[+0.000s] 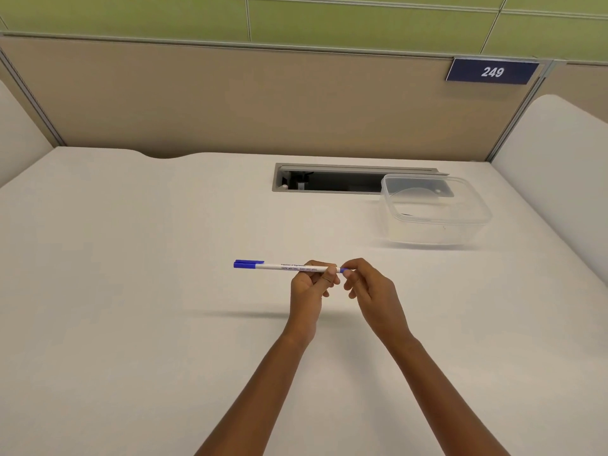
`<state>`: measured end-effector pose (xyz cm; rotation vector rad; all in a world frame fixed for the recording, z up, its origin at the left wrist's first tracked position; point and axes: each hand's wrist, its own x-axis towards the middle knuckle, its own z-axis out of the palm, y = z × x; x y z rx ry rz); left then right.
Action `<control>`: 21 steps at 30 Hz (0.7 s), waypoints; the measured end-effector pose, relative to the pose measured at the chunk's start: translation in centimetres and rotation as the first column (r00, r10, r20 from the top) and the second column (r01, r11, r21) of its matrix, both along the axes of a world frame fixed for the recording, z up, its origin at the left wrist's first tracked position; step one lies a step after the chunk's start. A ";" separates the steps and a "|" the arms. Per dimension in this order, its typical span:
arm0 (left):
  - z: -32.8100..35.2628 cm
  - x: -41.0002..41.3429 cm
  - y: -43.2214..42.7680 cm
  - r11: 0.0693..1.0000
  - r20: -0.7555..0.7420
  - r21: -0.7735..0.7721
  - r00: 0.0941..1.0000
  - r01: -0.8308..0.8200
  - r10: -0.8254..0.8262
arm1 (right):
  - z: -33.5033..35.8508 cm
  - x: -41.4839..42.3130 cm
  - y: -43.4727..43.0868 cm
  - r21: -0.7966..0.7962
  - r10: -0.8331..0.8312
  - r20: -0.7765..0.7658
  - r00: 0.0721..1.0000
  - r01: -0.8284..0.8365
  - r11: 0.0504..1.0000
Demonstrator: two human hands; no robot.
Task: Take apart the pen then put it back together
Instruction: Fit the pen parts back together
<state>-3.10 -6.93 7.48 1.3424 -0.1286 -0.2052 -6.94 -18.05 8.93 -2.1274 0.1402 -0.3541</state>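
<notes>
A white pen (283, 266) with a blue cap on its left end and a small blue plug at its right end is held level above the white desk (131, 291). My left hand (311, 284) grips the barrel near its right end from below. My right hand (365, 284) pinches the blue end plug between thumb and fingertips. The cap is on, pointing left.
A clear plastic container (434, 212) stands at the back right, partly over a cable slot (329, 182) in the desk. Beige partition walls close the back and sides, with a sign reading 249 (492, 71).
</notes>
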 end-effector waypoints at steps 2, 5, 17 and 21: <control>0.0 -0.1 -0.1 1.000 -0.002 -0.009 1.000 0.013 -0.013 | 0.0 0.1 0.0 -0.052 0.004 0.008 1.000 -0.003 0.999; 0.0 -0.2 -0.1 0.999 -0.006 -0.034 0.999 0.034 -0.034 | -0.2 0.1 0.1 -0.066 0.009 0.013 1.000 -0.008 0.998; -0.3 -0.1 0.0 0.997 0.037 0.031 0.997 0.070 -0.071 | 1.4 0.7 1.2 0.565 0.061 -0.366 0.929 0.170 0.807; -0.3 0.1 0.2 0.997 0.032 0.039 0.997 0.072 -0.073 | 1.7 0.9 0.5 0.654 0.178 -0.435 0.883 0.174 0.736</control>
